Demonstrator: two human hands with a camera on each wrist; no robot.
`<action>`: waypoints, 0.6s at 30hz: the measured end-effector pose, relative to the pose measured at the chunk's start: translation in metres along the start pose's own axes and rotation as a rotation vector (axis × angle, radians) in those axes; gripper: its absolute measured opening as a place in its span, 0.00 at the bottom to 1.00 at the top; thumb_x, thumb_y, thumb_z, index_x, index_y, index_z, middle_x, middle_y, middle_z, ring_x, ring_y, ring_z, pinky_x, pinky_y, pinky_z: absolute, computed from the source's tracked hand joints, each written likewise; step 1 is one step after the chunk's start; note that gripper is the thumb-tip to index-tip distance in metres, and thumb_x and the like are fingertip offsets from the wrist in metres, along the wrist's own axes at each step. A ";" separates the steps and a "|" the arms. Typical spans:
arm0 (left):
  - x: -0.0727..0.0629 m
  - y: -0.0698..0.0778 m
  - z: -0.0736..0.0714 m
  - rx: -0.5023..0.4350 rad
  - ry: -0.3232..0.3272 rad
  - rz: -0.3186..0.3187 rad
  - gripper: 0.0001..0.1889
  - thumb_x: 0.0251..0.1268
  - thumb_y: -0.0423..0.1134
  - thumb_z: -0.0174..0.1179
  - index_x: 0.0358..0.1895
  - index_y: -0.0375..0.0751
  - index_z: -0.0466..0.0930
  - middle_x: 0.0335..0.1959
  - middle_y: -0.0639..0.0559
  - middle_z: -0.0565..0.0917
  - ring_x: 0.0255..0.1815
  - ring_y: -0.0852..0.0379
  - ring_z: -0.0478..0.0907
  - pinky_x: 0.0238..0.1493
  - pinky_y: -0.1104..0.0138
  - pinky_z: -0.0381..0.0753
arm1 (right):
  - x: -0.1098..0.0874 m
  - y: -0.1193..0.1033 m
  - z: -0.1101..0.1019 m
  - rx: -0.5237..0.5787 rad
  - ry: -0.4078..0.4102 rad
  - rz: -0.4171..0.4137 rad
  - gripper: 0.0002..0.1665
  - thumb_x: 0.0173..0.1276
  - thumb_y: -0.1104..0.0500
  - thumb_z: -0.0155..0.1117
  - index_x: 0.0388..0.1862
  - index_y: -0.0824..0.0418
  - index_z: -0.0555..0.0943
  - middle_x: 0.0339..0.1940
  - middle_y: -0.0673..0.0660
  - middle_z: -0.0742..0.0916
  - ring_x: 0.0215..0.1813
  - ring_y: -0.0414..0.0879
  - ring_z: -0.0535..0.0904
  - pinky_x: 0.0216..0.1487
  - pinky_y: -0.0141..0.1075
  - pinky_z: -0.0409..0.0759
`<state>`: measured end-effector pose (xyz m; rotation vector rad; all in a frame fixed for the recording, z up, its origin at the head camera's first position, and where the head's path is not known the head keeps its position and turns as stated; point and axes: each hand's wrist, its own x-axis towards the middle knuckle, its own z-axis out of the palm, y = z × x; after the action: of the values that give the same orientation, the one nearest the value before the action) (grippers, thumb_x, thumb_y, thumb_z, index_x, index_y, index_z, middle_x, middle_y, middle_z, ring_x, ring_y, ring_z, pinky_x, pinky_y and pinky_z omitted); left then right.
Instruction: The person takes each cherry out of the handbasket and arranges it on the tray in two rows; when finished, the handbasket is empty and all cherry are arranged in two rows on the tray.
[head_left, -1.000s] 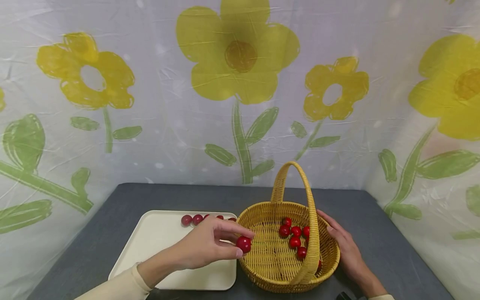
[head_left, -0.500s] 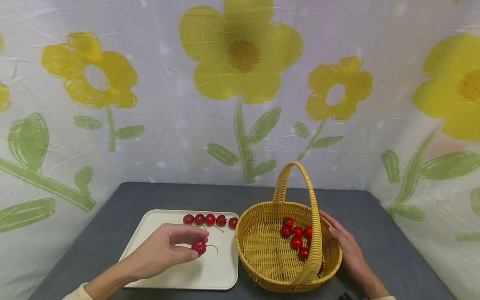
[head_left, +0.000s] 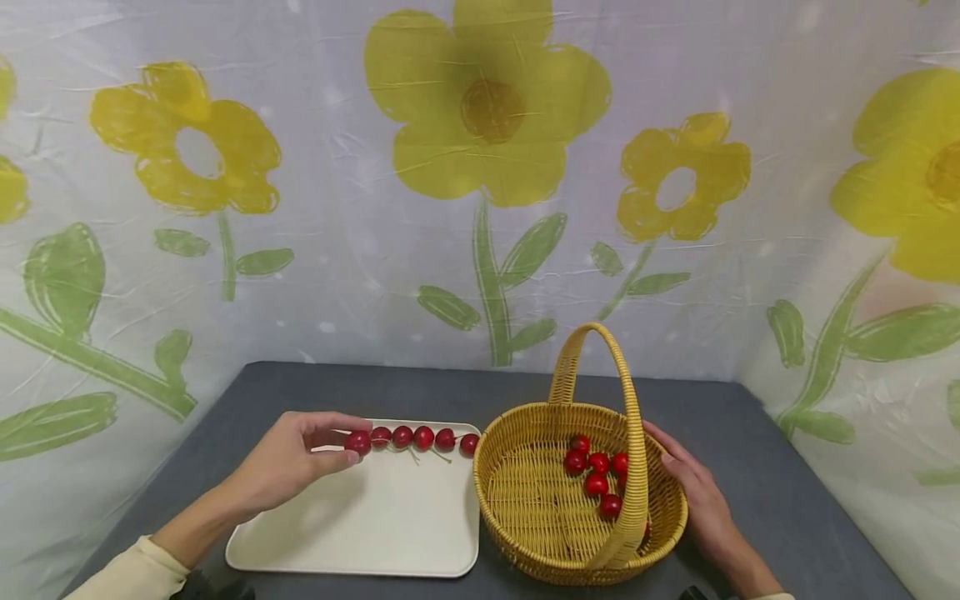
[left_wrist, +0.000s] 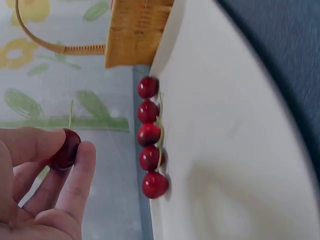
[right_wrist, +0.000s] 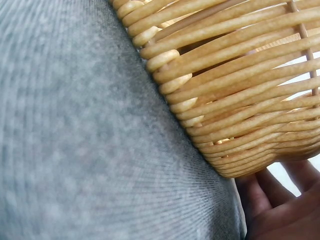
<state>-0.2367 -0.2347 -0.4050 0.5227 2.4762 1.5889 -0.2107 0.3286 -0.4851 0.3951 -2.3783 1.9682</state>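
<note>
The left hand's (head_left: 281, 462) grip pinches a cherry (head_left: 358, 443) near the tray's (head_left: 390, 525) far edge, left of five cherries (head_left: 423, 438); the right hand's (head_left: 701, 504) grip, fingers uncurled, rests against the basket (head_left: 540, 566).

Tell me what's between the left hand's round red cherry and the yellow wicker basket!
The head view shows five more red cherries in a row on the cream rectangular tray, between the held cherry and the basket.

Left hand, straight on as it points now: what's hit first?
In the head view, the left hand would likely meet the leftmost cherry on the tray, just past the held cherry. Height is unclear; if high enough, it may pass over to the basket.
</note>
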 end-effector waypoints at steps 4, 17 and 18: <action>0.013 -0.004 -0.002 0.074 0.056 -0.026 0.21 0.70 0.38 0.76 0.65 0.42 0.89 0.61 0.45 0.91 0.62 0.47 0.90 0.51 0.68 0.90 | 0.000 0.000 0.000 -0.001 0.005 0.004 0.33 0.96 0.49 0.36 0.91 0.57 0.58 0.79 0.36 0.75 0.74 0.26 0.75 0.67 0.24 0.79; 0.049 -0.036 0.004 0.256 0.145 -0.110 0.21 0.68 0.31 0.74 0.64 0.37 0.88 0.53 0.42 0.93 0.52 0.47 0.92 0.40 0.62 0.87 | 0.000 0.001 -0.001 -0.022 0.012 0.004 0.32 0.96 0.48 0.35 0.91 0.55 0.59 0.79 0.37 0.75 0.73 0.27 0.76 0.66 0.26 0.81; 0.051 -0.039 0.004 0.255 0.145 -0.110 0.21 0.68 0.31 0.74 0.64 0.36 0.88 0.53 0.41 0.93 0.51 0.47 0.92 0.39 0.62 0.87 | 0.000 0.001 -0.001 -0.027 0.015 0.006 0.32 0.95 0.48 0.35 0.91 0.54 0.60 0.80 0.38 0.75 0.73 0.27 0.76 0.66 0.25 0.81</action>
<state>-0.2905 -0.2274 -0.4387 0.3051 2.7827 1.3227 -0.2110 0.3296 -0.4854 0.3719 -2.3967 1.9325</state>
